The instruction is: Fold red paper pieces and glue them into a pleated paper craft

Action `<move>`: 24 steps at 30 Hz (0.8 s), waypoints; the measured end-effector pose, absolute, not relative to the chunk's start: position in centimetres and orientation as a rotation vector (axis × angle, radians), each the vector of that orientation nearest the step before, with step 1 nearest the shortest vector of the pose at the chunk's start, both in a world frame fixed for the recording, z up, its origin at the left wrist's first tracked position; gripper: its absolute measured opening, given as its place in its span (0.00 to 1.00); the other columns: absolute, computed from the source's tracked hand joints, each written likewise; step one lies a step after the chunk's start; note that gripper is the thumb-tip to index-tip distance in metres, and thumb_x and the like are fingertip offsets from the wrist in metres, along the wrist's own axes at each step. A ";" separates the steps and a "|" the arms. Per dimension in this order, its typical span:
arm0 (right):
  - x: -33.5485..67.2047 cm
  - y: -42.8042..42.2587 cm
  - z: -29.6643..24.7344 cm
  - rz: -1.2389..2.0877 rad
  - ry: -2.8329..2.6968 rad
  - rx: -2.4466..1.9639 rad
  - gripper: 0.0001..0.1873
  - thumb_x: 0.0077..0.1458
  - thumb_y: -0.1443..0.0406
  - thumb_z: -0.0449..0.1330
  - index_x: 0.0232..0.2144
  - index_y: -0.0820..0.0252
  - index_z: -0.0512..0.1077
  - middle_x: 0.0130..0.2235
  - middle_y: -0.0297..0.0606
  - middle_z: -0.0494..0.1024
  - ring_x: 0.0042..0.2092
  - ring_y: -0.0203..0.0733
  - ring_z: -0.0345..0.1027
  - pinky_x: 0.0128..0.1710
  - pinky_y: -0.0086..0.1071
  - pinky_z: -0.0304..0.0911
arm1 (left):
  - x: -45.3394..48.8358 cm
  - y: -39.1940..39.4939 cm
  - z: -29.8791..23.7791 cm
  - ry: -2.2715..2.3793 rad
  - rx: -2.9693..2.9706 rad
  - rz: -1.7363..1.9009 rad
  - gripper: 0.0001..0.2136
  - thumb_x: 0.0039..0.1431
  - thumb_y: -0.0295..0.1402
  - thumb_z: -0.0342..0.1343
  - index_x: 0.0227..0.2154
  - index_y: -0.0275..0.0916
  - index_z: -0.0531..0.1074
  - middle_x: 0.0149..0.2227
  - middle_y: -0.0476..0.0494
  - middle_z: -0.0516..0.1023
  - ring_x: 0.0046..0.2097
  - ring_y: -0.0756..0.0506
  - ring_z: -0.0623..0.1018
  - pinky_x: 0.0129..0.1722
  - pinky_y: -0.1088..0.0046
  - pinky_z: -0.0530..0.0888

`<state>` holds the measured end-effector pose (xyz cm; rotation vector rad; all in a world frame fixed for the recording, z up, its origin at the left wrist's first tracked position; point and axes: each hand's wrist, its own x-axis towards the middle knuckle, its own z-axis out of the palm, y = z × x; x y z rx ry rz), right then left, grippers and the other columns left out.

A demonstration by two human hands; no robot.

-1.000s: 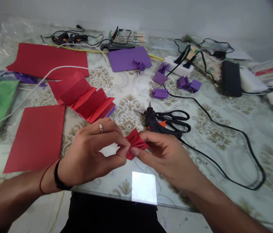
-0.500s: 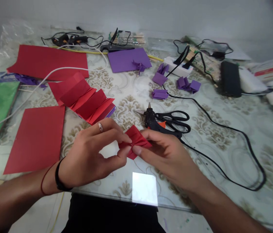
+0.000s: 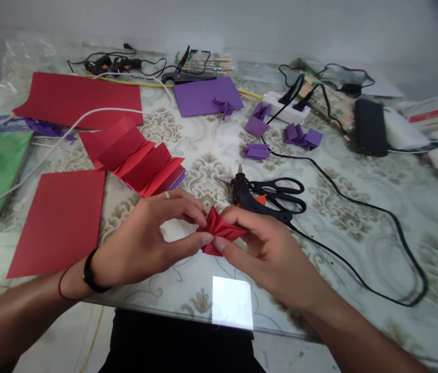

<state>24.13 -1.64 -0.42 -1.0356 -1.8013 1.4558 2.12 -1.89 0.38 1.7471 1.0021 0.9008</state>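
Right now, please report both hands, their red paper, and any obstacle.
Left hand, right hand: both pinching red paper. Paper creased, pointed. Glue gun, scissors just beyond, not blocking.

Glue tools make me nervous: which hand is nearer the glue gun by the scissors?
Right. The right hand is just below the glue gun in the picture; the left hand is farther, to its lower left, across the folded red paper.

Scissors (image 3: 262, 185), glue gun (image 3: 250, 199) on table (image 3: 358, 259)

I have the left grip (image 3: 144, 241) at the folded red paper's (image 3: 219, 226) left edge, thumb and fingers pinching; the right grip (image 3: 271, 251) clasps its right side. Both forearms (image 3: 28, 316) angle inward towards it.
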 end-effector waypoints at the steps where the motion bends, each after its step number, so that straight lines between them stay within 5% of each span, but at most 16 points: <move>1: 24.1 -1.6 -0.4 1.439 -1.825 -1.028 0.07 0.65 0.65 0.62 0.32 0.57 0.75 0.33 0.33 0.77 0.35 0.39 0.70 0.37 0.34 0.64 | 2.1 -1.8 0.4 0.993 1.734 0.895 0.01 0.63 0.30 0.66 0.37 0.40 0.80 0.43 0.42 0.82 0.46 0.44 0.83 0.49 0.67 0.81; 24: 24.0 -1.6 -0.2 1.356 -1.917 -1.004 0.06 0.62 0.70 0.62 0.31 0.57 0.75 0.31 0.31 0.77 0.33 0.37 0.69 0.36 0.33 0.63 | 2.2 -1.7 0.5 0.962 1.602 0.864 0.02 0.64 0.27 0.63 0.35 0.39 0.80 0.38 0.46 0.81 0.42 0.47 0.82 0.50 0.68 0.83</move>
